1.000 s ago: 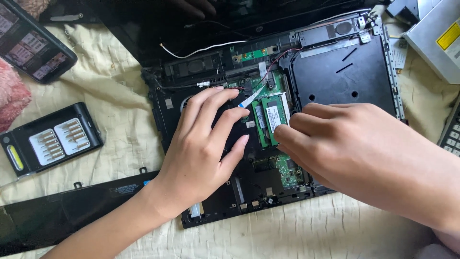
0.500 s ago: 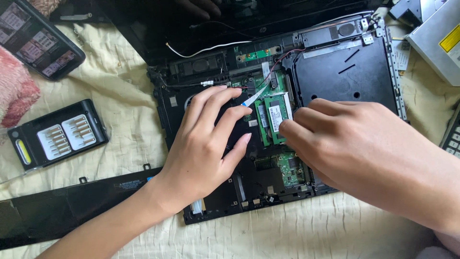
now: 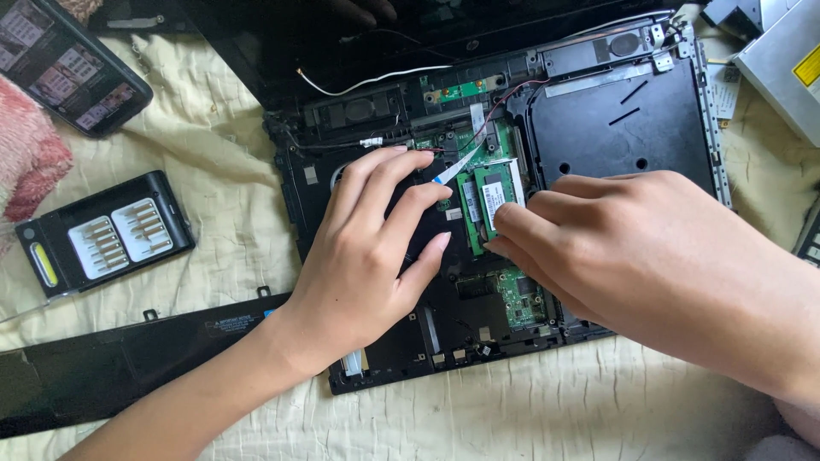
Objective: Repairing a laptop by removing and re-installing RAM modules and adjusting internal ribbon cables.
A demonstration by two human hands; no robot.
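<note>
An opened black laptop base [image 3: 615,128] lies on cream cloth with its circuit boards bare. My left hand [image 3: 367,248] rests flat on the left part of the base, fingers spread toward the green memory module [image 3: 491,192] at the centre. My right hand [image 3: 632,256] comes in from the right, and its fingertips touch the lower edge of that memory module. Whether the fingers pinch the module or only press it cannot be told. A thin white ribbon cable [image 3: 457,164] lies just above the left fingertips.
A black case of screwdriver bits [image 3: 107,235] sits at the left. A phone [image 3: 64,68] lies at top left beside pink fabric [image 3: 30,162]. A long black cover strip [image 3: 128,358] lies along the bottom left. A silver optical drive [image 3: 781,64] is at top right.
The view has drifted slightly, and both hands stay on the laptop base. My right fingertips have shifted a little along the memory module's lower edge.
</note>
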